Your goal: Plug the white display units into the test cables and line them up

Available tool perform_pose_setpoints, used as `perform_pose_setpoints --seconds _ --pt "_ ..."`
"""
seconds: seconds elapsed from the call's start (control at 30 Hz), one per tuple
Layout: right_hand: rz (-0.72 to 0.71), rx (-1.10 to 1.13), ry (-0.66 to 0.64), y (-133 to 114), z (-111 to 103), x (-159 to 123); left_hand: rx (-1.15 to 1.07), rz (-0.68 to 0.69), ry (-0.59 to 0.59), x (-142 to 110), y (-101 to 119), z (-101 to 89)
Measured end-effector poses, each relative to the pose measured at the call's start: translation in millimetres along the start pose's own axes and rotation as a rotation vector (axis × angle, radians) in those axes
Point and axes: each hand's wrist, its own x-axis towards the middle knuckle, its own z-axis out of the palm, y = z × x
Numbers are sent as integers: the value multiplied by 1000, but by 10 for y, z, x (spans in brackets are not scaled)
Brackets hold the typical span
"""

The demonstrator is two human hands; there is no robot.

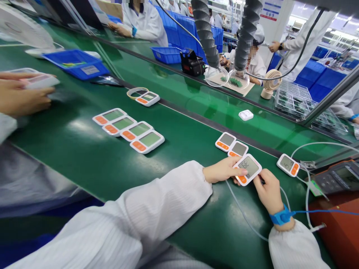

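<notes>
Both grips, left hand (pixel 223 171) and right hand (pixel 267 190), clasp thermometer (pixel 248 169); long axis diagonal, orange end toward wearer.

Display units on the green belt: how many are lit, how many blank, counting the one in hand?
Lit display units: 2, the held unit in the left hand and right hand, and one lying to its right.
Blank display units: 7, including the row of four.
Total: 9
</notes>
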Motion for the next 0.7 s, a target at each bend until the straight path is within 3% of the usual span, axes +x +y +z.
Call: perform_pose_setpoints --seconds 0.13,0.23,0.5,0.6,0.7 --pt "13 -86 10 42 27 -3 3 -11 16 -8 41 3" --pt "5 -106 -15 43 22 10 -15 68 109 -10 115 -88" --pt "-55 -18 -145 -30 24 -29 83 311 689 -55 395 -844" --pt "-43 -79 -54 28 -29 10 284 275 899 -55 378 -1071" --pt "41 -303 136 176 -142 49 528 216 1011 -34 310 -1172"
